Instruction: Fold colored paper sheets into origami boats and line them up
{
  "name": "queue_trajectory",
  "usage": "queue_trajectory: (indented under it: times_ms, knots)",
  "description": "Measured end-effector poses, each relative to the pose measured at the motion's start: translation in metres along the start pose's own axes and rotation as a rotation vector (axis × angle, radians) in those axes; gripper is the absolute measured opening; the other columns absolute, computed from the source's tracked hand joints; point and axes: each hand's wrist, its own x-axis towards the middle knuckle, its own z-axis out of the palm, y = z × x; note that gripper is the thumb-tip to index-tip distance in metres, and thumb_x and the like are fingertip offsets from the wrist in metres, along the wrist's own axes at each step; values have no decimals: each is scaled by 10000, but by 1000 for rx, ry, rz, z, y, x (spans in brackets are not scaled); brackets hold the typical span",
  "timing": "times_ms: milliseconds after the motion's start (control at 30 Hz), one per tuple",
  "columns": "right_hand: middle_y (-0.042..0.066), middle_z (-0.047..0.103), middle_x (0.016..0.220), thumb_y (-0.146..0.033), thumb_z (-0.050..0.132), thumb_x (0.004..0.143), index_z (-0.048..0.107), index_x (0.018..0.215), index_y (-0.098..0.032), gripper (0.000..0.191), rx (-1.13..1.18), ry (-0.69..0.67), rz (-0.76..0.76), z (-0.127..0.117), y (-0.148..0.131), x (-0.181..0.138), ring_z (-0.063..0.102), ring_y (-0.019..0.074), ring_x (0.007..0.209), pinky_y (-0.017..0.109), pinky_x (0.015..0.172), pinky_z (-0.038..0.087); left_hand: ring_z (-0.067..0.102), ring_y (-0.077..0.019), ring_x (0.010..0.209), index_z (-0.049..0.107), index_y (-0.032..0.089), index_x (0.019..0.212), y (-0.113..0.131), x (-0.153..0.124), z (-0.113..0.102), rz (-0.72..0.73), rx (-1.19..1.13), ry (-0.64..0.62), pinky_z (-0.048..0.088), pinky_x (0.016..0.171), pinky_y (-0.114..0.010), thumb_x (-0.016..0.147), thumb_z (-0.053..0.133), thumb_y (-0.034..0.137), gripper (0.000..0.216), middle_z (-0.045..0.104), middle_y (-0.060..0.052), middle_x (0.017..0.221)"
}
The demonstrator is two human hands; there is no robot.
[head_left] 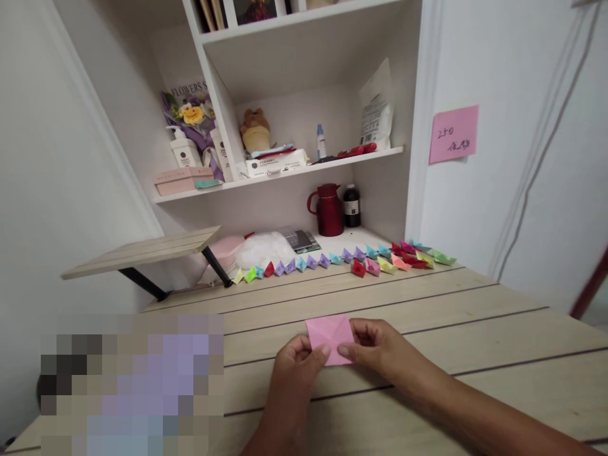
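One pink paper square (331,335), faint diagonal creases on its face, at the near middle of the bench (475,342). Cannot tell whether its underside touches the boards.

Left hand (295,368): grip closed on the paper's left side, thumb lying on the face near the lower edge, fingers curled behind. Right hand (380,348): grip closed on the right side, thumb on the lower right of the face, fingers bent at the edge. Thumbs near each other, apart.

Beyond, along the far edge of the bench, small folded paper boats (312,261) in a long line: yellow, green, blue, red, purple. More bunched toward the right end, reds among them.

Left: wooden riser (147,250) on black legs. Below it, a pixelated patch; contents unreadable.

Behind the boats: red jug (330,212), dark bottle (351,208) just beside it, white bundle (266,250) farther left. Shelf above carries a plush toy (255,126) and a blue-and-white bottle (321,142). Pink note (455,133), handwritten, on the wall at right.
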Motion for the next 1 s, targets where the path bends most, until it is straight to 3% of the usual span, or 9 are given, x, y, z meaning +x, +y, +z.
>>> queue_trajectory:
  times_ms: [167, 300, 400, 467, 600, 700, 800, 900, 1000]
  knots:
    - [31, 685, 813, -390, 751, 670, 702, 905, -160, 332, 21, -75, -16, -2, -3, 0, 603, 208, 786, 307, 725, 473, 630, -174, 644, 694, 122, 708, 0, -1, 0, 27, 78, -10, 454, 662, -257, 511, 858, 409, 385, 707, -59, 672]
    - [26, 679, 763, -424, 733, 689, 701, 819, -149, 306, -65, -44, 12, -5, -5, -1, 581, 176, 689, 274, 645, 450, 638, -194, 694, 698, 132, 749, -8, 0, 3, 68, 129, -29, 473, 690, -281, 574, 814, 387, 330, 700, -61, 723]
    - [20, 672, 756, -422, 693, 741, 687, 795, -163, 265, -208, 0, -33, -7, -8, -3, 576, 177, 683, 270, 631, 439, 635, -216, 822, 701, 158, 759, -9, 0, 2, 246, 324, -1, 485, 772, -314, 656, 733, 277, 161, 670, -65, 861]
    - [15, 650, 720, -401, 660, 782, 657, 722, -181, 228, -444, 53, -129, -7, -9, -5, 566, 186, 688, 282, 646, 427, 608, -224, 919, 696, 178, 752, -6, 1, 2, 400, 547, 45, 467, 849, -334, 662, 692, 179, 89, 631, -60, 946]
    - [7, 596, 627, -345, 580, 868, 590, 643, -201, 267, -882, 88, -368, -10, -6, -6, 531, 179, 649, 317, 699, 392, 570, -226, 985, 651, 197, 775, 1, 3, 3, 567, 883, 66, 432, 903, -365, 652, 691, 82, 173, 603, -44, 975]
    - [24, 639, 710, -263, 539, 901, 640, 777, -206, 170, -1059, 108, -511, -14, -2, -4, 542, 182, 698, 343, 758, 376, 570, -217, 992, 604, 205, 754, 3, 8, 1, 586, 998, 98, 414, 903, -372, 682, 680, 63, 177, 602, -27, 970]
    - [49, 657, 793, -205, 479, 927, 658, 888, -207, 184, -1279, 115, -653, -20, 1, -2, 540, 194, 755, 387, 840, 345, 541, -227, 1071, 592, 227, 957, 1, 10, -7, 571, 1066, 156, 395, 932, -388, 689, 637, 37, 332, 582, -37, 1070]
    - [46, 639, 781, -156, 417, 944, 651, 871, -207, 250, -1427, 7, -709, -21, 4, -2, 525, 187, 745, 413, 904, 311, 488, -233, 1174, 522, 236, 1165, 0, 9, -15, 530, 1098, 129, 378, 980, -392, 664, 537, -25, 565, 535, -65, 1192]
    - [36, 612, 743, -129, 381, 954, 630, 801, -209, 303, -1458, -159, -730, -15, 7, -3, 515, 181, 736, 393, 900, 319, 470, -209, 1193, 549, 213, 1145, 3, 5, -18, 560, 1098, 84, 364, 1014, -365, 620, 421, -82, 616, 514, -77, 1197]
